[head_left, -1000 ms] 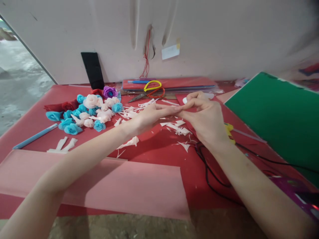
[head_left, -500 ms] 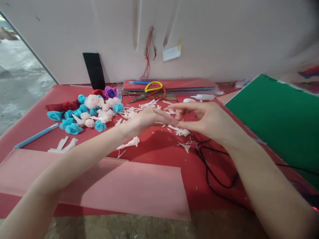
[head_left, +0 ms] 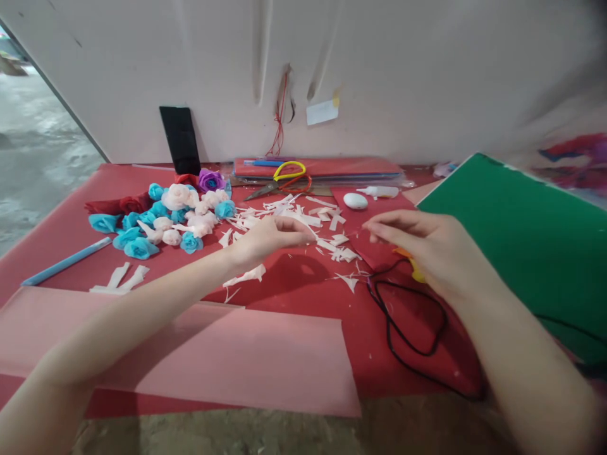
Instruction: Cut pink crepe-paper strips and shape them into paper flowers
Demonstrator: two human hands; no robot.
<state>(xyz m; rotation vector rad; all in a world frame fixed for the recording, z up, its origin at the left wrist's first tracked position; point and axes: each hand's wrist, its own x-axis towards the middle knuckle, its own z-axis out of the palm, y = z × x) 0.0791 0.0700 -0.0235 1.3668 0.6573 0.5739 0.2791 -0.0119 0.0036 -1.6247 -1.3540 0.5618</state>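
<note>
My left hand (head_left: 277, 239) hovers over a scatter of white paper scraps (head_left: 256, 218), with thumb and fingers pressed together. Whatever sits in that pinch, if anything, is too small to make out. To the right, my right hand (head_left: 422, 243) is also pinched, fingertips pointing left, and its contents cannot be made out either. A gap separates the two hands. Below them lie more torn white scraps (head_left: 348, 281) and a looped black cord (head_left: 403, 341). Something yellow (head_left: 417, 272) shows partly behind my right hand. A white egg-shaped object (head_left: 355, 201) lies beyond the hands.
Blue, pink, red and purple paper roses (head_left: 177, 196) are heaped at the left, near a blue stick-like pen (head_left: 66, 260). Yellow-and-red scissors (head_left: 284, 180), a small glue bottle (head_left: 382, 191) and a dark phone (head_left: 180, 139) stand behind. Pink paper (head_left: 227, 354) lies in front; a green board (head_left: 521, 240) at right.
My hands, whose fingertips met before, have drawn apart: the left moved slightly left, the right moved right and down. The white egg-shaped object and the yellow thing now show more.
</note>
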